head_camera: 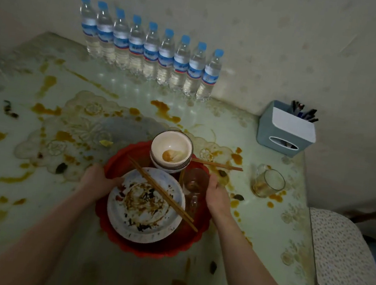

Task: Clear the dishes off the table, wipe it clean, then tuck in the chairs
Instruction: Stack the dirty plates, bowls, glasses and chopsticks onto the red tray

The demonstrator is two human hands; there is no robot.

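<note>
At the middle of the stained, pale-green patterned bench (29, 229), a round red plastic basin with a scalloped rim (109, 232) is collecting the dishes: a soiled white ceramic plate (140, 217) crossed by brown wooden chopsticks (164, 195), stacked white bowls (171, 152) and a clear drinking glass (195, 183) are lying inside it. Both hands are gripping the basin, the left hand (97, 179) curled over its left rim and the right hand (217, 194) over its right rim. Clearing is judged well advanced yet unfinished: a second pair of chopsticks (217, 165) and a tilted clear glass mug (268, 183) are resting on the bench, right of the basin. Orange sauce spills are showing wiping not begun; a cushioned chair (343, 261) is standing untucked at right.
</note>
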